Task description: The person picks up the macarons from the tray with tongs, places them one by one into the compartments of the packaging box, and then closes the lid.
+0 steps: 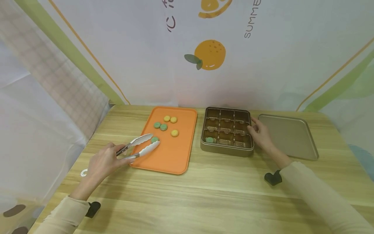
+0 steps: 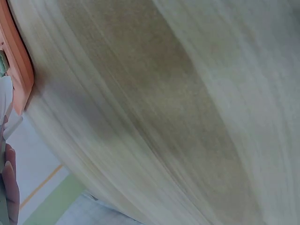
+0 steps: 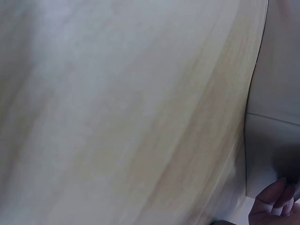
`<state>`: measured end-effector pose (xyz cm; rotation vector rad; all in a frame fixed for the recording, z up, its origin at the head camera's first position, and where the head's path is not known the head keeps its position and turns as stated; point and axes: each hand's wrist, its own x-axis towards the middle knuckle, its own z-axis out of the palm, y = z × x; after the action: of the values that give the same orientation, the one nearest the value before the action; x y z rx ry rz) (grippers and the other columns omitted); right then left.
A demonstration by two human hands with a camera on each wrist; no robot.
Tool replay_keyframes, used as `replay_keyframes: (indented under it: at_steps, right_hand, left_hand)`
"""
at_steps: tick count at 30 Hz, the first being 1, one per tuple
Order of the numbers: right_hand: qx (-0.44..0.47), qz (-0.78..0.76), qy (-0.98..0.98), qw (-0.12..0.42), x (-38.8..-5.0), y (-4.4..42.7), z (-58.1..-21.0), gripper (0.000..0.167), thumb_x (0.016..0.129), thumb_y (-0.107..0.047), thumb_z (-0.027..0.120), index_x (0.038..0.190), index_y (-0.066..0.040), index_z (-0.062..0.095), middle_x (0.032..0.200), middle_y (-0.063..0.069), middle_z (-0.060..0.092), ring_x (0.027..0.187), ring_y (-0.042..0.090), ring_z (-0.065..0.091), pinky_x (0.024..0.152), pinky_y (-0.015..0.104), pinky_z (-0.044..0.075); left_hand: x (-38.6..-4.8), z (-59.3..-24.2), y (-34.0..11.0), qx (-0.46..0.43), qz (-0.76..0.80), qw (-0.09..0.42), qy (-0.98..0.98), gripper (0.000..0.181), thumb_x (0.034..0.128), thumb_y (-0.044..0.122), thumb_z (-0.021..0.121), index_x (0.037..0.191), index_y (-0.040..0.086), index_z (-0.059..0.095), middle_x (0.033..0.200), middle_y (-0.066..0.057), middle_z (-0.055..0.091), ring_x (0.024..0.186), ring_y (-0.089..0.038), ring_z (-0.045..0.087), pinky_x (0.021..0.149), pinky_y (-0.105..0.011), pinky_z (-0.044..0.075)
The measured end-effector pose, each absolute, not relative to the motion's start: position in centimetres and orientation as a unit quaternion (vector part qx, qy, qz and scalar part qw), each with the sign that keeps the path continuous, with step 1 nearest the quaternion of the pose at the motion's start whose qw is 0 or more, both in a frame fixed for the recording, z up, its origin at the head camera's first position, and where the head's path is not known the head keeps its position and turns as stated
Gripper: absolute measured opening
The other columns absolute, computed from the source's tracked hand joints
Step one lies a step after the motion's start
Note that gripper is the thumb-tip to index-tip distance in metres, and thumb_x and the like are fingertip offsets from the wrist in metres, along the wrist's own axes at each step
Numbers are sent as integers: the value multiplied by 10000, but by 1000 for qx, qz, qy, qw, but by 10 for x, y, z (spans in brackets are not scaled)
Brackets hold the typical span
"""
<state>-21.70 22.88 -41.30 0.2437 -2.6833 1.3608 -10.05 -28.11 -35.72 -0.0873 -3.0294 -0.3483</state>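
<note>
My left hand (image 1: 103, 162) holds a pair of tongs (image 1: 147, 149) with white scalloped tips. Those tips are spread over the orange tray (image 1: 175, 159), one on either side of a green macaron (image 1: 155, 139); whether they touch it I cannot tell. Farther up the tray lie two more green macarons (image 1: 163, 127) and three yellow macarons (image 1: 174, 133). To the right, my right hand (image 1: 262, 135) grips the right rim of a bronze tin (image 1: 226, 151), thumb over the edge. Inside it is a divided clear insert, with a green macaron (image 1: 209, 139) in the front-left compartment.
A flat bronze lid (image 1: 292, 136) lies right of the tin, close to my right forearm. Behind the wooden table (image 1: 187, 201) hangs a white cloth (image 1: 152, 65) printed with oranges. Both wrists carry dark straps.
</note>
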Motion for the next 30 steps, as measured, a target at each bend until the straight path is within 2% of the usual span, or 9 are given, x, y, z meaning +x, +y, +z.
replay_keyframes:
  at_steps: [7, 14, 24, 30]
  right_hand:
    - [86, 449, -887, 66, -218, 229, -413, 493, 975, -111, 465, 1390, 120, 332, 744, 78, 510, 593, 42, 422, 566, 213, 386]
    - [82, 446, -889, 59, -216, 229, -412, 502, 981, -130, 460, 1404, 103, 322, 769, 98, 525, 626, 52, 436, 608, 222, 391]
    - [80, 452, -886, 62, -215, 229, -410, 503, 978, -121, 463, 1404, 104, 322, 737, 86, 511, 596, 35, 420, 570, 217, 374]
    - [80, 451, -887, 60, -216, 229, -410, 505, 979, -127, 462, 1405, 104, 321, 738, 85, 514, 597, 35, 422, 576, 223, 375]
  left_hand:
    - [-103, -359, -282, -32, -114, 42, -992, 606, 702, 433, 790, 1162, 62, 658, 767, -47, 507, 579, -161, 390, 438, -289, 292]
    - [-103, -358, -281, -36, -112, 38, -992, 572, 712, 405, 788, 1150, 57, 669, 742, -37, 486, 574, -158, 379, 440, -286, 292]
    - [-104, -357, -280, -32, -112, 31, -993, 583, 714, 411, 786, 1161, 56, 666, 710, -29, 442, 566, -162, 371, 435, -290, 282]
    - [-103, -356, -280, -27, -118, 25, -992, 573, 730, 414, 776, 1172, 65, 665, 737, -36, 473, 571, -162, 373, 439, -289, 282]
